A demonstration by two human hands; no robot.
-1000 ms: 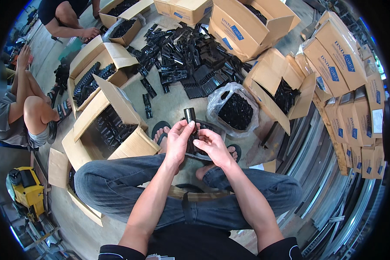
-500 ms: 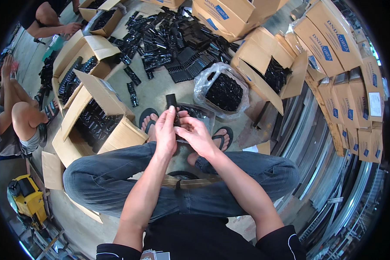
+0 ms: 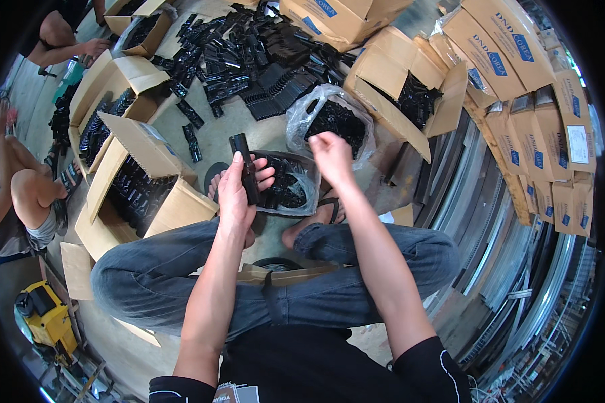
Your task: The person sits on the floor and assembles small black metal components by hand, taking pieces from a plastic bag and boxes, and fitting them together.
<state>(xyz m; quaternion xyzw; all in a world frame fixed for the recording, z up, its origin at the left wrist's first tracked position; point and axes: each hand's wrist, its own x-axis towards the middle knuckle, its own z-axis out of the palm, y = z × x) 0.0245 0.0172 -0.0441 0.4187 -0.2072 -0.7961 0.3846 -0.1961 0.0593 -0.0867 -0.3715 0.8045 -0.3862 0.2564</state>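
Holding a black bar (image 3: 243, 168) upright in my left hand (image 3: 236, 195), fingers wrapped round its lower half, top end sticking out above the fist, over my feet. Right hand (image 3: 331, 156) is half curled, fingers bent down over the rim of the near bag (image 3: 290, 183); can't tell if it has anything pinched.

Two clear plastic bags of black parts: the near one just beside the bar, and a far bag (image 3: 333, 121) right behind it, touching the right hand's far side. Neither blocks the bar.

Open box (image 3: 141, 195) of black parts sits at my left knee, a second open box (image 3: 107, 101) behind it, a third (image 3: 410, 101) to the right of the far bag. Loose pile (image 3: 249, 60) of black parts on the floor beyond. Stacked closed boxes (image 3: 538, 121) along the right. Two other people on the left edge: one seated (image 3: 20, 195), one arm (image 3: 67, 47) reaching at top left. Yellow tool (image 3: 44, 319) on the floor by my left hip.
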